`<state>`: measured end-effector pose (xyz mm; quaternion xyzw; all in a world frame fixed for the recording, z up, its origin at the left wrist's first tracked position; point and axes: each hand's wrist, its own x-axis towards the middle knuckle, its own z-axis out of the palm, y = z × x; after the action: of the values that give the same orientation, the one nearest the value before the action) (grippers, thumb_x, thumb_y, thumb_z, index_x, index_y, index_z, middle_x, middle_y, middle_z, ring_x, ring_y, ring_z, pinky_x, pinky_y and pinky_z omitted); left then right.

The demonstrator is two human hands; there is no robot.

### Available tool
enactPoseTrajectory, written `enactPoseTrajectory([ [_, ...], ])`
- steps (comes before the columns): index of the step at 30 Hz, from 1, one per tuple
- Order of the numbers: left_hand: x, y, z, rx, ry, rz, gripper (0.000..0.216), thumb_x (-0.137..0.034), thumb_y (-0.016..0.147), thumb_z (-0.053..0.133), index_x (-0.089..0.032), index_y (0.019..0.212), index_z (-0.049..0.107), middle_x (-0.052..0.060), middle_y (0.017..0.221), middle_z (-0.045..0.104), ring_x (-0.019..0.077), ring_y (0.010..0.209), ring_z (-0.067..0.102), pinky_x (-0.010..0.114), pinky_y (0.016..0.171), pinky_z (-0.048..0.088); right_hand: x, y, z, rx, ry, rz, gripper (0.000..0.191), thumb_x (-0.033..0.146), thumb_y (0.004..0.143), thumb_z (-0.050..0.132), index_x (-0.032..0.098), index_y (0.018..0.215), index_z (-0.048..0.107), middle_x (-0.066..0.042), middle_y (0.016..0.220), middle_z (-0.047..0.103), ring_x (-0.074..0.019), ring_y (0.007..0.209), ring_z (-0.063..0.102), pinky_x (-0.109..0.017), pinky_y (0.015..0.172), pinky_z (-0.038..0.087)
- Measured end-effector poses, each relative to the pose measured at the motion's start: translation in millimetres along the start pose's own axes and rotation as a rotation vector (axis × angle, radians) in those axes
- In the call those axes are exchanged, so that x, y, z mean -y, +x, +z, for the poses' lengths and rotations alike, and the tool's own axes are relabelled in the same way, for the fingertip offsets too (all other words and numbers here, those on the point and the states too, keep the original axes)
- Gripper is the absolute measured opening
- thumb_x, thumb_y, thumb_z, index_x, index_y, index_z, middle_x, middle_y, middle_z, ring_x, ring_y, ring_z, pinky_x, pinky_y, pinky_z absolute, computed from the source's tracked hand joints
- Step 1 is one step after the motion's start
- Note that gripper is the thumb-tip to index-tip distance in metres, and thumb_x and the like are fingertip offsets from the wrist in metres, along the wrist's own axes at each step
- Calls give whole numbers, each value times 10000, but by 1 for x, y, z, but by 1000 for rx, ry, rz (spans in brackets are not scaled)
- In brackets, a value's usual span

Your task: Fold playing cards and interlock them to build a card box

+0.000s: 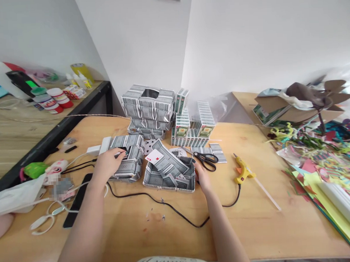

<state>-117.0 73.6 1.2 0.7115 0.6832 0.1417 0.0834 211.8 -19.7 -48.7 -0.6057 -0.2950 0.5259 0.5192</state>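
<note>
My left hand (pixel 111 162) is over the left box made of playing cards (pixel 127 169), its fingers pinched near the opening in the top. A small dark thing shows at the fingertips, too small to name. To its right stands an open playing-card box (pixel 168 186), with loose and joined playing cards (pixel 168 156) inside, a red ace (pixel 154 157) on top. My right hand (pixel 202 177) is closed at this box's right wall; its fingers are partly hidden. Just behind that hand lie black-handled scissors (pixel 207 159).
Behind are stacked playing-card boxes (pixel 147 105) and several green card packs (pixel 193 126). A yellow glue gun (pixel 243 172) lies right, its black cord (pixel 178 212) crossing in front. A phone (pixel 79 201) and white cables lie left. Paper scraps (pixel 324 159) cover the right side.
</note>
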Motion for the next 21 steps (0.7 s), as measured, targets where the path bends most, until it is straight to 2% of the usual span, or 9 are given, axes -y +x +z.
enactPoseTrajectory([
  [3, -1, 3, 2, -37, 116, -43, 349, -404, 799, 374, -215, 922, 640, 73, 871, 676, 255, 813, 602, 304, 669, 423, -2, -1, 0, -4, 2, 18, 352, 515, 669, 557, 174, 709, 632, 14, 481, 513, -145, 503, 465, -232, 415, 289],
  [6, -1, 7, -2, -124, 158, -27, 346, -353, 817, 349, -197, 944, 631, 86, 884, 672, 251, 817, 602, 305, 690, 417, -4, -1, 0, -9, 3, 28, 357, 524, 669, 548, 178, 710, 625, 13, 478, 506, -145, 488, 456, -233, 401, 272],
  [11, -3, 7, -30, -359, 128, 37, 324, -312, 842, 351, -157, 957, 612, 69, 955, 647, 212, 891, 582, 291, 793, 407, -4, 0, 0, 20, -4, -5, 359, 536, 676, 535, 192, 714, 629, -9, 563, 583, -170, 544, 504, -257, 456, 339],
  [13, -15, 2, -42, -452, 91, 62, 333, -329, 855, 353, -143, 969, 605, 63, 965, 638, 201, 915, 573, 296, 824, 401, -4, 0, 0, 21, -6, -26, 358, 536, 674, 538, 194, 714, 633, -16, 598, 604, -187, 602, 532, -265, 497, 369],
  [16, -50, -12, -49, -596, -60, 54, 310, -342, 843, 401, -137, 933, 615, 64, 919, 652, 174, 852, 586, 276, 789, 423, -5, 1, 0, 5, -24, -2, 378, 545, 665, 536, 187, 731, 640, -18, 575, 596, -197, 608, 540, -267, 493, 374],
  [17, -64, -18, -47, -585, -113, 71, 301, -345, 842, 403, -150, 939, 612, 57, 914, 655, 166, 830, 590, 269, 767, 431, -5, 1, 0, 1, -28, 9, 386, 546, 665, 534, 184, 743, 643, -17, 564, 592, -200, 607, 542, -266, 487, 373],
  [18, -77, -23, -43, -498, -151, 132, 290, -344, 844, 399, -174, 943, 612, 41, 899, 660, 156, 792, 595, 257, 728, 441, -5, 1, 0, -4, -31, 12, 392, 546, 665, 532, 182, 754, 646, -18, 559, 590, -202, 611, 546, -266, 485, 374],
  [20, -96, -32, -33, -236, -178, 322, 286, -354, 838, 406, -220, 1012, 590, 23, 926, 657, 158, 821, 595, 262, 750, 442, -5, 1, -1, -13, -44, 6, 398, 545, 665, 533, 179, 768, 652, -20, 559, 595, -207, 624, 553, -265, 485, 375],
  [21, -99, -35, -28, -136, -156, 403, 299, -368, 827, 425, -234, 1050, 572, 29, 989, 642, 176, 900, 578, 287, 807, 428, -5, 0, -1, -14, -52, 3, 400, 545, 666, 534, 179, 772, 654, -21, 562, 600, -206, 626, 555, -265, 484, 375],
])
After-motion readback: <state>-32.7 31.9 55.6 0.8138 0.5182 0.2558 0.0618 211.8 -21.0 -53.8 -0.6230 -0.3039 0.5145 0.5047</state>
